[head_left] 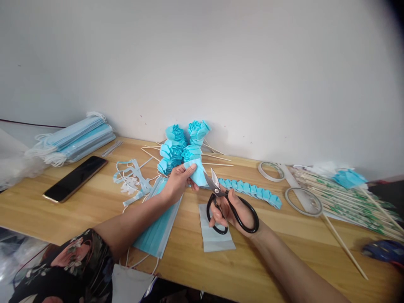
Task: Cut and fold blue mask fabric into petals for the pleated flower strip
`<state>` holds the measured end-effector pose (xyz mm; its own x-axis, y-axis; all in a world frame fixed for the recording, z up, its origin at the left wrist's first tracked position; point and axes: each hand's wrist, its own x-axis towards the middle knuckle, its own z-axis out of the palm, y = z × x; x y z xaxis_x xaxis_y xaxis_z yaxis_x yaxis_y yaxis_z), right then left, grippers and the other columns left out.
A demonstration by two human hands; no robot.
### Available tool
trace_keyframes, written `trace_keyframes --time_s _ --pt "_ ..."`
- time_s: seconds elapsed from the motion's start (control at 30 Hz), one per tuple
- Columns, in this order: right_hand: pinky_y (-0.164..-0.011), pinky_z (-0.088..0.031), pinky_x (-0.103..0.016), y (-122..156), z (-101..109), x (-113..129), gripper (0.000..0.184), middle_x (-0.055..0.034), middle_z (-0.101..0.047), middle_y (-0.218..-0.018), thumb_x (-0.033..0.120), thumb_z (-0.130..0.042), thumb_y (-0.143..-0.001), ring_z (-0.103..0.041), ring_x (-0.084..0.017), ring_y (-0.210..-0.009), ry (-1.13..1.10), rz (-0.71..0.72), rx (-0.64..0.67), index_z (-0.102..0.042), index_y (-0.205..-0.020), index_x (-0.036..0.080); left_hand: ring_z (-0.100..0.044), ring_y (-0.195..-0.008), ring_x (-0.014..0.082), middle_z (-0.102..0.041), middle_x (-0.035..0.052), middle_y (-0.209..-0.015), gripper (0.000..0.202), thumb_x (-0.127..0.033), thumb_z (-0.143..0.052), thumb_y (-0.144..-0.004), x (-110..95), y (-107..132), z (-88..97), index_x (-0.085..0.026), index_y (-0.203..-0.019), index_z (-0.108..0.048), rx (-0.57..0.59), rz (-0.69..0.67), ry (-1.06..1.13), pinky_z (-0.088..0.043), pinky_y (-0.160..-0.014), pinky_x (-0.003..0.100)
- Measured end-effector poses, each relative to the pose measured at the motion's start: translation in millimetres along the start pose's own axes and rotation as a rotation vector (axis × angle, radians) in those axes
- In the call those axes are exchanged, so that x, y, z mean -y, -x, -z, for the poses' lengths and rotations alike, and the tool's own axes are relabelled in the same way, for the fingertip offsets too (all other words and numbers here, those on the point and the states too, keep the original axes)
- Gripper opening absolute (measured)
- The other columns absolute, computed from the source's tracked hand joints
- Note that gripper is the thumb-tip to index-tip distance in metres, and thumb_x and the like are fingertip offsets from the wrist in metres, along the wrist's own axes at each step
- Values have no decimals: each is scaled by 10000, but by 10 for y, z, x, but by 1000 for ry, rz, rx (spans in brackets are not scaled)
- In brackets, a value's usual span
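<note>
Pinched in the fingers of my left hand (179, 181) is a small piece of light blue mask fabric (198, 171), held up above the table. My right hand (235, 206) grips black-handled scissors (216, 190), fingers through the loops. Their blades are parted and point up at the fabric's right edge; whether they touch it I cannot tell. Under my left forearm lies a blue face mask (156, 235). A pale fabric piece (217, 242) rests flat below the scissors. Behind my hands are several blue fabric flowers (172, 149) on wooden sticks. A pleated blue strip (255, 190) extends to the right.
A stack of masks (82, 139) and a phone (75, 177) lie at left, near cut scraps (132, 176). To the right are two tape rolls (270, 171), many wrapped sticks (337, 200), a loose stick (345, 246) and a dark blue object (383, 250). A wall stands behind.
</note>
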<state>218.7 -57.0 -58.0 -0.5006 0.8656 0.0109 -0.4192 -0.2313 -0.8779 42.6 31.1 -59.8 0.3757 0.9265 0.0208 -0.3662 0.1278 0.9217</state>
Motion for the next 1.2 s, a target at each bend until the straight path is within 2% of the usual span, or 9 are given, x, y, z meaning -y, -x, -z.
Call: trace_keyframes --time_s 0.13,0.3,0.43,0.63,0.93,1.2 --pt "-632 -569 -353 1 8 -8 572 44 -562 -640 693 -444 -888 -394 -65 -394 8 -10 -19 -559 -1160 203 -568 -410 126 -647 39 -554 428 -544 -653 -800 11 -17 19 -121 -744 -623 6 19 53 -458 -415 233" --pt "-628 -564 -363 0 10 -17 604 47 -563 -635 701 -459 -877 -394 -64 -394 -5 -18 -5 -567 -1218 214 -524 -350 117 -577 2 -457 421 -541 -660 -789 -11 -38 18 -145 -676 -574 -23 59 113 -401 -357 215" --pt "-632 -564 -357 6 -29 27 694 52 -561 -639 696 -458 -882 -392 -62 -394 -7 -1 16 -451 -1396 230 -514 -338 111 -564 -11 -447 414 -534 -661 -790 -6 -41 24 -150 -671 -560 -42 77 132 -390 -345 211" --pt "-599 -561 -340 24 -55 67 809 60 -555 -625 719 -508 -839 -401 -69 -391 -14 -43 59 -349 -1466 235 -527 -347 113 -578 -12 -472 394 -524 -655 -801 12 -47 44 -148 -721 -568 -24 79 144 -389 -338 204" --pt "-611 -561 -323 36 -27 53 769 62 -533 -637 677 -501 -873 -408 -65 -409 50 -65 152 -310 -1490 259 -533 -351 112 -563 -14 -458 397 -521 -629 -821 11 -72 64 -156 -685 -552 -16 89 160 -388 -342 200" --pt "-619 -554 -314 53 -5 30 738 55 -520 -655 644 -459 -913 -384 -66 -424 105 -81 112 -271 -1514 259 -531 -332 122 -582 -6 -460 410 -552 -618 -817 2 -66 52 -159 -715 -558 -35 141 163 -369 -322 211"
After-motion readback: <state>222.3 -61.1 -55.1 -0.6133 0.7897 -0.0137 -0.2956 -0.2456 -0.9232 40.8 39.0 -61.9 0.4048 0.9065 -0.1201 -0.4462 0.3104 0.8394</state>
